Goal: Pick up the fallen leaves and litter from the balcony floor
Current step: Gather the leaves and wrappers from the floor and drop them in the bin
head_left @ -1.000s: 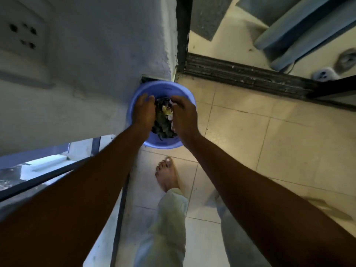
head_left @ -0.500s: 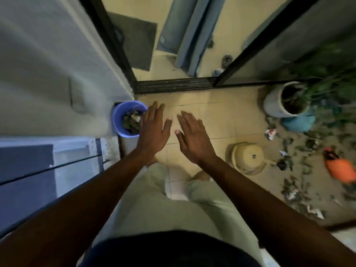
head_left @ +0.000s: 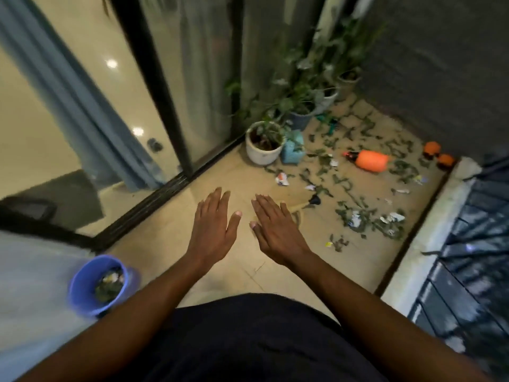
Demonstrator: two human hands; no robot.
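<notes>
Since 0.5 s ago the view has swung toward the far end of the balcony. The left hand (head_left: 213,230), then overlapping the blue bucket (head_left: 82,296), is now well apart from it. The bucket sits low left by the wall, w/ leaves and scraps inside, blurred.

Both hands are flat, fingers straight, palms down, holding nothing. The right hand (head_left: 275,230) is just beside the left, over bare tile.

The fallen leaves (head_left: 360,216) and paper litter (head_left: 282,179) lie ahead and to the right, spread from near the right hand to the far corner.

Among the mess:
- orange spray bottle (head_left: 370,160) on its side
- white plant pot (head_left: 264,150) by the glass door, teal container (head_left: 293,153) touching it
- more potted plants (head_left: 303,106) behind
- two orange round things (head_left: 438,154) at the ledge; can't tell what they are

A pale-handled tool w/ black tip (head_left: 308,202) pokes out from behind the right hand, the rest hidden. Edges are motion-blurred. A dark shirt (head_left: 248,340) covers the floor below the arms.
</notes>
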